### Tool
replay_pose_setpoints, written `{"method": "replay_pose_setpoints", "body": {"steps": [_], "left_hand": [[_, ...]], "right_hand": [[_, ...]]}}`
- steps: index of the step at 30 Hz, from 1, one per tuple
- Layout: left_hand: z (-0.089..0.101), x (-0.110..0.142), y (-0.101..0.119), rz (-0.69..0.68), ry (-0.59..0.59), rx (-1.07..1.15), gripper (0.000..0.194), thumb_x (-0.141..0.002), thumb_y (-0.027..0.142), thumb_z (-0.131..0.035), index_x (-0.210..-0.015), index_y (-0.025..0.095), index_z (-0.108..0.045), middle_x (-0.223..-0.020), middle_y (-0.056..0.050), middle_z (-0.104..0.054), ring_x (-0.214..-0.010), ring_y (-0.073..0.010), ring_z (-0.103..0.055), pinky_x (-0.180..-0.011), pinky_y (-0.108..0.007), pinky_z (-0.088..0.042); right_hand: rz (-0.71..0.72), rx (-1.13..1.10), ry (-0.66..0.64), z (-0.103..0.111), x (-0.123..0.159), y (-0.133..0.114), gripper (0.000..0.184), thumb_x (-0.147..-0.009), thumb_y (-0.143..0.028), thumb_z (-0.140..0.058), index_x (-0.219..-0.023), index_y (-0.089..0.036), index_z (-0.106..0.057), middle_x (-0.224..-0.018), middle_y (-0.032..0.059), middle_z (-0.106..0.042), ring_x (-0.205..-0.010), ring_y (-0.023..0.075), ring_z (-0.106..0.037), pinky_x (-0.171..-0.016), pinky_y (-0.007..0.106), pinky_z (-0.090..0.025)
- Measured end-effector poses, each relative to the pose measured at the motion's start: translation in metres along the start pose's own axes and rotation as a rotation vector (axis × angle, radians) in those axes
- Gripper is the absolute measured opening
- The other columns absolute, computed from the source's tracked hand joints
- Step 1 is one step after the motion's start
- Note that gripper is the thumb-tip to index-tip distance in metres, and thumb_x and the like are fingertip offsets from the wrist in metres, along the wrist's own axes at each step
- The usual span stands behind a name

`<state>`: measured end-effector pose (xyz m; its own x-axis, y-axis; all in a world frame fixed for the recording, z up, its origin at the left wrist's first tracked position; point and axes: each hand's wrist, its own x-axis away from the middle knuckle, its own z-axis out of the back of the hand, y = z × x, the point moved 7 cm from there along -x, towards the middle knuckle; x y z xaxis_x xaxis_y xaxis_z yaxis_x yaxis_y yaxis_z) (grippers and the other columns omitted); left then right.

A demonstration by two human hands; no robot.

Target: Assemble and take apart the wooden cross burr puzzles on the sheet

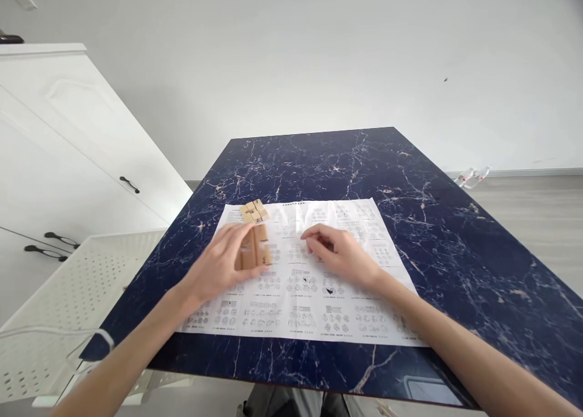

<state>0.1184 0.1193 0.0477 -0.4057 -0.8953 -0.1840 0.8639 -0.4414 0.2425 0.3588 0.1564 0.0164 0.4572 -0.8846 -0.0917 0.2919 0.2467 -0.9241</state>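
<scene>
Left hand (223,265): curved round a small group of wooden blocks (248,253), fingertips at its far side, thumb at its near side, so the group sits gripped between them. The blocks lie just right of the palm, low over or on the paper; which, cannot tell. Some blur on hand and wood. Dark marks show on the wood near the thumb, too soft to read.

Second group (255,211): pale wood, pieces fitted close together, dark characters on top. Lies just beyond the left fingertips, at the paper's far left edge.

Right hand (339,253): well apart from the left, over the right half of the paper. Fingers bent inward, index pointing towards the left hand, thumb tucked under. Cannot tell whether the tips meet or pinch anything.

Paper (282,311): wide white printed sheet under both hands, rows of small diagrams and text, faint creases. A small dark shape shows near side of the right hand, on the print.

Table (319,168): dark blue, white and tan veining, reaching well past both hands. Left of the left hand, beyond the table: white cabinet (104,156), perforated white rack (59,301), pale cable (59,330).
</scene>
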Motion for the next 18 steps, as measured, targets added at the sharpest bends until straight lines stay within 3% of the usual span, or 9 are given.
{"method": "replay_pose_setpoints", "body": {"steps": [2,5,7,11,18], "left_hand": [[-0.019,-0.012,0.031,-0.117,-0.061,0.094,0.095,-0.095,0.081,-0.057,-0.165,0.023,-0.034,-0.154,-0.02,-0.059,-0.135,-0.0406,-0.06,-0.103,-0.058,-0.06],[-0.04,-0.038,0.078,-0.322,-0.069,0.146,0.094,-0.095,0.08,-0.058,-0.163,0.018,-0.038,-0.152,-0.022,-0.061,-0.141,-0.0402,-0.056,-0.117,-0.061,-0.05],[-0.048,-0.058,0.093,-0.352,-0.049,0.18,0.091,-0.095,0.078,-0.061,-0.161,0.017,-0.042,-0.149,-0.021,-0.062,-0.139,-0.0386,-0.058,-0.119,-0.061,-0.048],[-0.051,-0.082,0.088,-0.299,-0.088,0.253,0.099,-0.085,0.083,-0.069,-0.159,0.021,-0.045,-0.152,-0.02,-0.06,-0.142,-0.0407,-0.055,-0.119,-0.064,-0.046],[-0.048,-0.067,0.037,-0.149,-0.197,0.354,0.109,-0.08,0.079,-0.079,-0.166,0.029,-0.034,-0.166,-0.018,-0.046,-0.151,-0.0442,-0.047,-0.12,-0.065,-0.046]], "right_hand": [[-0.031,-0.121,0.11,0.012,-0.002,0.006,0.024,-0.104,-0.041,-0.057,-0.111,-0.022,-0.068,-0.083,0.0029,-0.069,-0.067,0.0171,-0.059,-0.06,0.033,-0.045],[-0.07,-0.263,0.299,0.033,-0.002,0.016,0.024,-0.099,-0.045,-0.062,-0.104,-0.022,-0.066,-0.082,0.0009,-0.065,-0.066,0.0154,-0.057,-0.064,0.033,-0.047],[-0.094,-0.295,0.383,0.044,-0.001,0.021,0.024,-0.097,-0.045,-0.063,-0.102,-0.022,-0.065,-0.082,0.0,-0.064,-0.064,0.0146,-0.055,-0.063,0.032,-0.046],[-0.105,-0.176,0.394,0.048,-0.001,0.021,0.022,-0.099,-0.043,-0.06,-0.102,-0.021,-0.064,-0.08,0.001,-0.064,-0.066,0.0173,-0.058,-0.065,0.034,-0.049],[-0.009,0.344,0.371,0.038,0.002,0.006,0.017,-0.103,-0.036,-0.055,-0.106,-0.022,-0.063,-0.102,0.01,-0.07,-0.085,0.0235,-0.064,-0.071,0.036,-0.052]]}}
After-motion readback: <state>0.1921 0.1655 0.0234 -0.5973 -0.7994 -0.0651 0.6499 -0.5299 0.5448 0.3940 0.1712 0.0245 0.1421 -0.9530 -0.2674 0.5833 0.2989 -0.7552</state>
